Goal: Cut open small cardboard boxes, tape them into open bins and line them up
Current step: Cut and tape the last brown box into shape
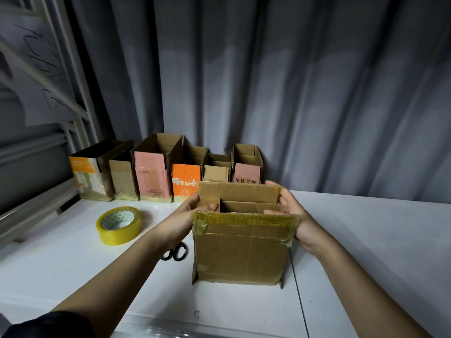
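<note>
Seven open cardboard bins (244,245); one tape roll (118,225); one scissors (176,252); two hands (179,219).

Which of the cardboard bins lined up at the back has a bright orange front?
The bin with the orange PRAMY front, fourth from the left; its neighbours are pink or plain brown.

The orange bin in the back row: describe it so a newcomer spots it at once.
Start at the grey curtain behind the white table, where a row of open cardboard bins stands. The orange bin is fourth from the left, between a taller pink bin and a small plain brown one. Only it has white lettering on bright orange.
</note>
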